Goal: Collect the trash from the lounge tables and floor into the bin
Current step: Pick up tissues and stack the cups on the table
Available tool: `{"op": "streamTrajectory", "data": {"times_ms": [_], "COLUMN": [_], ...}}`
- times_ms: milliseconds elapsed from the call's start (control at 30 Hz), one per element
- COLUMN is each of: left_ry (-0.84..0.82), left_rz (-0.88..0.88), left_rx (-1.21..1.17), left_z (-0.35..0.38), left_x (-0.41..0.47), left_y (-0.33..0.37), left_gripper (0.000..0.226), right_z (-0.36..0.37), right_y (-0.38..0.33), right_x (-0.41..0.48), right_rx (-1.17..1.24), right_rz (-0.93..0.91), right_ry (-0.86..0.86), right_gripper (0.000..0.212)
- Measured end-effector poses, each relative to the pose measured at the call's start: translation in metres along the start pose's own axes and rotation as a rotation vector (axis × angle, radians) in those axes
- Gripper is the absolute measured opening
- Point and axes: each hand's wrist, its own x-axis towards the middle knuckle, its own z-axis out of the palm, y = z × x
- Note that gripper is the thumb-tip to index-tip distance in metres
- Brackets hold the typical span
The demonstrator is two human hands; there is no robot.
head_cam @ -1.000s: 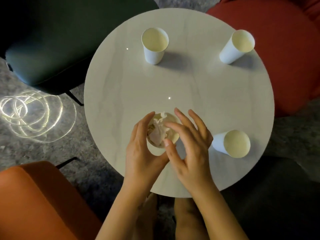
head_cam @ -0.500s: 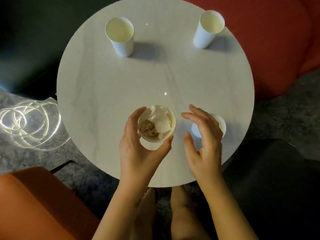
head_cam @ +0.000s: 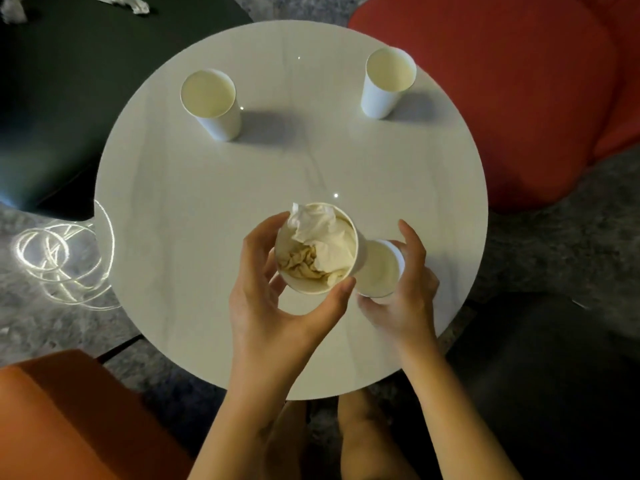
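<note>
My left hand [head_cam: 273, 306] grips a white paper cup [head_cam: 348, 271] stuffed with crumpled tissue [head_cam: 318, 233], lifted above the round white table [head_cam: 194, 209]. My right hand [head_cam: 405, 292] wraps around a second, empty paper cup [head_cam: 379, 271] just to its right, the two cups touching. Two more empty paper cups stand upright at the far side, one at the left [head_cam: 212, 102] and one at the right [head_cam: 387, 81].
A dark chair [head_cam: 69, 98] at the upper left carries crumpled tissues [head_cam: 121, 2]. A red seat [head_cam: 502, 98] is at the upper right, an orange seat [head_cam: 69, 420] at the lower left, a dark seat [head_cam: 554, 375] at the lower right. Grey carpet lies around.
My right hand has left the tissue cup, moved right and closed around the nearby empty cup. My left hand has raised the tissue cup and brought it against that cup.
</note>
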Motion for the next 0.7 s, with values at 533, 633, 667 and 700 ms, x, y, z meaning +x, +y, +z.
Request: {"op": "streamTrajectory", "data": {"times_ms": [533, 633, 667, 700], "left_ry": [0.102, 0.204, 0.231, 0.254], "left_rz": [-0.087, -0.123, -0.134, -0.137], "left_rx": [0.179, 0.139, 0.129, 0.129], "left_z": [0.038, 0.041, 0.042, 0.043], "left_x": [0.043, 0.053, 0.057, 0.060], "left_y": [-0.019, -0.018, -0.018, -0.017], "left_gripper": [0.072, 0.070, 0.070, 0.070], "right_z": [-0.005, -0.015, -0.017, -0.018], "right_y": [-0.014, 0.002, 0.008, 0.014], "right_x": [0.078, 0.109, 0.123, 0.138], "right_rx": [0.337, 0.191, 0.176, 0.163], "right_rz": [-0.136, -0.152, -0.099, -0.047], "right_ry": [-0.347, -0.267, -0.194, -0.126], "right_gripper": [0.118, 0.110, 0.106, 0.104]}}
